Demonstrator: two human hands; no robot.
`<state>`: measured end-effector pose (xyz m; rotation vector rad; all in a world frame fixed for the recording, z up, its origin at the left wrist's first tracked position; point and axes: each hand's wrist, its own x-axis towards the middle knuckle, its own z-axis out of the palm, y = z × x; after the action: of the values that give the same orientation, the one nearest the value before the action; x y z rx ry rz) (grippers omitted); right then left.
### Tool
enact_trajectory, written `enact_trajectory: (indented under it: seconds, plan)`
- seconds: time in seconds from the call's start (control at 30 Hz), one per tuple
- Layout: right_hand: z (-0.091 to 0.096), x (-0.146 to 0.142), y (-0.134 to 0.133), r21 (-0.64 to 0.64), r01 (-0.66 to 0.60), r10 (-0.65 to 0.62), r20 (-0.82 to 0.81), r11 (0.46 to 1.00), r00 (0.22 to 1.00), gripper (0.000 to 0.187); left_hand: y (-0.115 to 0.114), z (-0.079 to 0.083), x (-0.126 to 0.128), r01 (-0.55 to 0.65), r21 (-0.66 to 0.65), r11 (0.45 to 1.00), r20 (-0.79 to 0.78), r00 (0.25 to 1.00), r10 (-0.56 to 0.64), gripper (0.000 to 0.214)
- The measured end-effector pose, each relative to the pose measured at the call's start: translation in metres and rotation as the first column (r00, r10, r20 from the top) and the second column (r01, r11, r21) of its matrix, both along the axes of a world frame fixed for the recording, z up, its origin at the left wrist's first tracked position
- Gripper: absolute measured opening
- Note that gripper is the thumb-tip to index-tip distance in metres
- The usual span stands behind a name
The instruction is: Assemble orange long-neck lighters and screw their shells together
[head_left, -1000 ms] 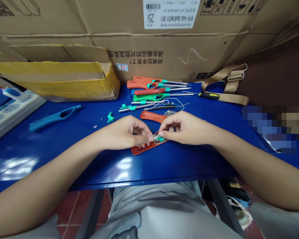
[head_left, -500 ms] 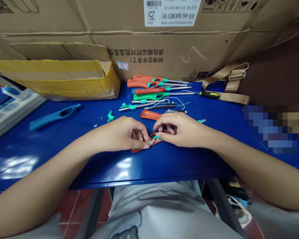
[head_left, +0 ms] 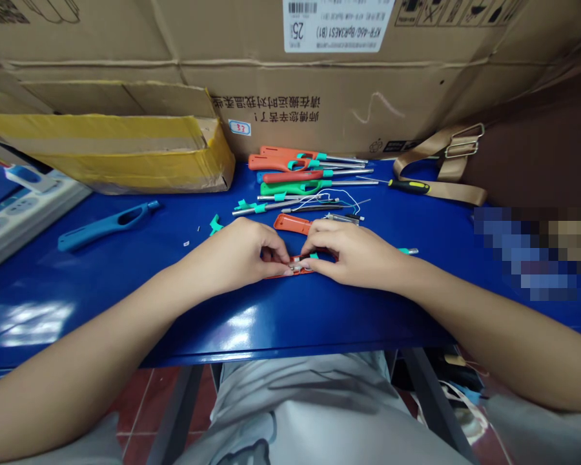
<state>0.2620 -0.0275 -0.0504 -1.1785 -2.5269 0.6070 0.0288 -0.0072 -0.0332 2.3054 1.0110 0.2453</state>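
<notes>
Both my hands meet over an orange lighter shell half [head_left: 297, 269] lying on the blue table [head_left: 126, 284]. My left hand [head_left: 242, 253] is closed, its fingertips pinching small metal and teal parts at the shell. My right hand [head_left: 348, 252] is closed too, pressing on the same shell from the right. A metal tube with a teal tip [head_left: 409, 251] sticks out beyond my right hand. A second orange shell half [head_left: 293, 223] lies just behind my fingers.
Several assembled long lighters [head_left: 310, 171] lie at the back by a big cardboard box [head_left: 319, 77]. A blue handle shell [head_left: 106, 225], a teal trigger piece [head_left: 215, 225], loose tubes and wires [head_left: 295, 205], a screwdriver [head_left: 407, 186], a taped carton [head_left: 111, 152] and a power strip [head_left: 14, 206] surround them.
My hands have shifted slightly away from me and closed tighter over the orange shell, covering most of it. The tube's teal tip has come out to the right of my right hand.
</notes>
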Motion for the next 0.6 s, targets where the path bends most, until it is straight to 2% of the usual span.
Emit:
enact_trajectory:
  seconds: [0.13, 0.3, 0.4, 0.6]
  plan:
    - [0.001, 0.0012, 0.0014, 0.01, 0.01, -0.011, 0.008, 1.0, 1.0, 0.017, -0.0006, -0.0005, 0.0005, 0.071, 0.083, 0.994, -0.003, 0.997, -0.071, 0.014]
    - [0.0014, 0.0015, 0.0024, 0.016, 0.014, -0.014, 0.024, 1.0, 1.0, 0.017, -0.0027, 0.0035, 0.0021, 0.062, 0.102, 0.993, -0.059, 0.997, -0.056, 0.017]
    - [0.002, 0.0015, 0.0023, 0.013, 0.015, -0.015, 0.024, 1.0, 1.0, 0.016, -0.0031, 0.0041, 0.0021, 0.06, 0.092, 0.994, -0.08, 0.995, -0.053, 0.017]
    - [0.0029, 0.0025, 0.0019, 0.057, 0.021, -0.024, 0.045, 0.998, 0.999, 0.02, -0.0033, 0.0061, 0.0021, 0.039, 0.0, 0.999, -0.024, 0.999, -0.039, 0.013]
